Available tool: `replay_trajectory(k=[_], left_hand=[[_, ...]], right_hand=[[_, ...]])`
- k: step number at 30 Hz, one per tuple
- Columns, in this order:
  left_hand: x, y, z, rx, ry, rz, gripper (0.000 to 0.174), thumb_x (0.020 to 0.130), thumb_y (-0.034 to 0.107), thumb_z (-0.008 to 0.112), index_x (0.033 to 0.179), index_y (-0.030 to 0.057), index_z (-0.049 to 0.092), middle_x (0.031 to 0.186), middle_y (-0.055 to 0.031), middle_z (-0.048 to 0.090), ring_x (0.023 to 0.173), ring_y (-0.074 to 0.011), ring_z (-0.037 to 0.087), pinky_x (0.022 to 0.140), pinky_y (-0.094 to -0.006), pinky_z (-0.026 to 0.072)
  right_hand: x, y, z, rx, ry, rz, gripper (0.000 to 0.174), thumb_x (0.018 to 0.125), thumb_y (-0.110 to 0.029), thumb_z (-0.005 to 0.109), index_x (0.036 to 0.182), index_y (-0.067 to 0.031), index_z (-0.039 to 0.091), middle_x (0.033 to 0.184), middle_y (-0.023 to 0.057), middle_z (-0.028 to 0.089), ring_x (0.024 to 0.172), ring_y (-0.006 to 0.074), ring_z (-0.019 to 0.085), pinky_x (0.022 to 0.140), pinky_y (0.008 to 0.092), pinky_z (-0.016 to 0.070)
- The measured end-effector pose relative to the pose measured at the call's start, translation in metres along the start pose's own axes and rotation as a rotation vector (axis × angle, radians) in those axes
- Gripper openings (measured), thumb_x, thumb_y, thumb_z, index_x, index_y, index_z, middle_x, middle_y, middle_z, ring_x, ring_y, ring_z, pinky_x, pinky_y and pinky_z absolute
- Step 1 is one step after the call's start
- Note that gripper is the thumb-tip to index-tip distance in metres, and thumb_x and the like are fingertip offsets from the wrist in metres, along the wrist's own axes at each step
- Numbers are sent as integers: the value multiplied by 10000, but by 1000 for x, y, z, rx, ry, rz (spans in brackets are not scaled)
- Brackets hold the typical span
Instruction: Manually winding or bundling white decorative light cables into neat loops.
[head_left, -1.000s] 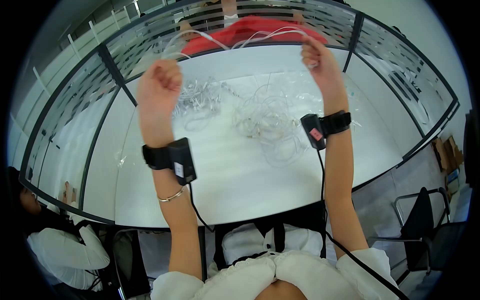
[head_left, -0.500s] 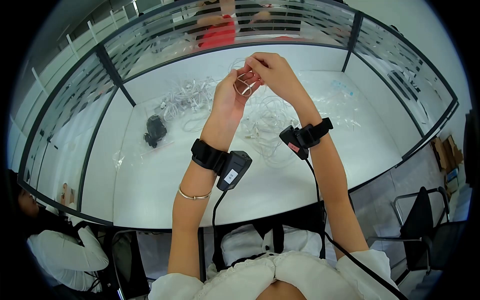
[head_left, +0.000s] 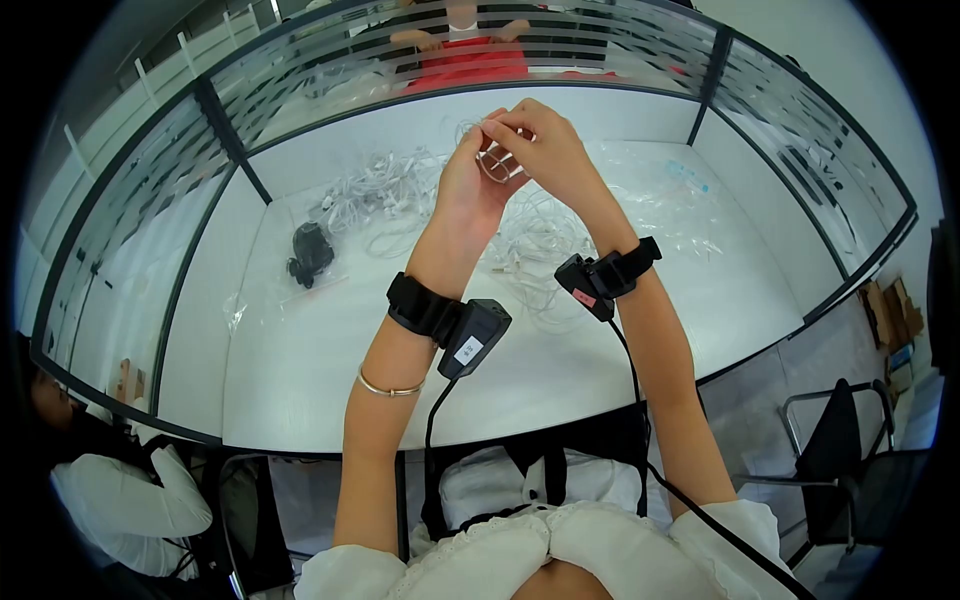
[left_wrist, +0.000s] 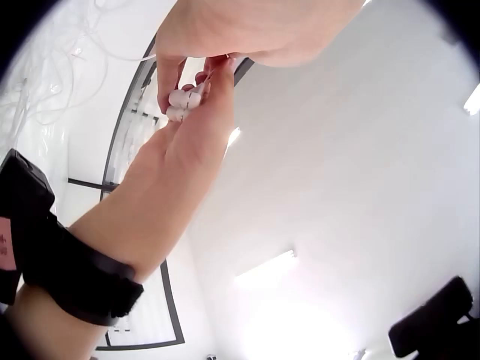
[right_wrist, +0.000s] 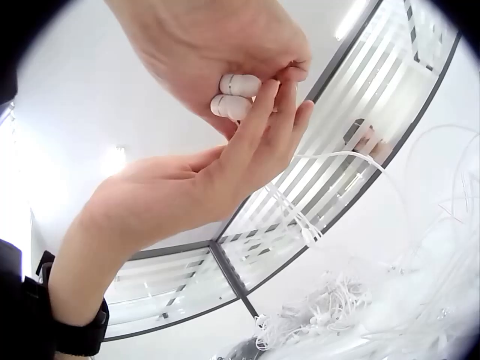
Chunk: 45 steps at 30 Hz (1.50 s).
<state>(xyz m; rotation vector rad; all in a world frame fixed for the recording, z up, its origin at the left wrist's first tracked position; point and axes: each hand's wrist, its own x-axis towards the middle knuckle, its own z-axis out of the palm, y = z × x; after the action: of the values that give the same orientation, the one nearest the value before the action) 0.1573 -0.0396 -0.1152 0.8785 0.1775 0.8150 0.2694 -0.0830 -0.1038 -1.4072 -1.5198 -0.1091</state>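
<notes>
The right hand (head_left: 545,142) bends down from above, its thumb and fingertips gathered in a pinch on a white cable (right_wrist: 361,157). Just below, the left hand (head_left: 470,190) turns its palm upward, fingers curved about the same cable, so a loop of it lies across them, right under that pinch. Neither hand is nearer; both touch it. Two white end pieces (right_wrist: 240,85) sit side by side, roughly parallel, against the right palm, while the free length trails away beyond the fingers, over the table. From here I can't tell how many turns they hold.

Below, on the white table (head_left: 330,370), a tangle of white cables (head_left: 385,185) lies to the left, paler coils (head_left: 545,235) nearer the middle, a black bundle (head_left: 312,252) farther left and clear plastic (head_left: 690,215) to the right. Past the striped glass partition (head_left: 640,45), someone sits behind red cloth (head_left: 470,65); a black chair (head_left: 850,450) stands off to the right.
</notes>
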Motion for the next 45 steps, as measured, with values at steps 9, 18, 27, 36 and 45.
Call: replay_trajectory(k=[9,18,27,36,45], left_hand=[[1,-3,-4,29,36,-39,289,994,325,303,1084,145,510,868,-14,562,853,-112,516,866,-413,430],[8,-8,-17,290,119,-1,242,972,349,345,904,153,470,565,46,369,426,-42,248,392,-210,158],[3,0,-14,1419,202,562,382,981,352,329,883,17,484,675,-194,575,661,-367,574,599,-438,424],[-9,6,-5,1724,-47,667,385,970,288,373,734,19,513,638,-206,571,624,-406,561,566,-474,406],[-18,6,5,1712,-272,516,393,964,288,418,702,-3,461,602,-219,443,562,-374,407,544,-421,355]], right_hand=[[0,14,22,170,39,76,274,858,-263,608,968,-25,686,818,35,583,614,112,536,548,252,439],[1,14,15,472,-148,309,295,847,-263,544,893,-9,687,754,-7,575,758,75,484,732,254,381],[3,22,12,1050,-222,540,199,880,-244,490,751,-128,589,725,-83,501,704,50,426,668,220,315],[9,39,-16,1449,-61,537,175,867,-233,513,879,-64,556,861,50,591,832,158,549,778,296,413],[4,55,-113,1920,121,305,73,874,-95,482,834,-35,479,651,-25,381,542,85,372,622,265,346]])
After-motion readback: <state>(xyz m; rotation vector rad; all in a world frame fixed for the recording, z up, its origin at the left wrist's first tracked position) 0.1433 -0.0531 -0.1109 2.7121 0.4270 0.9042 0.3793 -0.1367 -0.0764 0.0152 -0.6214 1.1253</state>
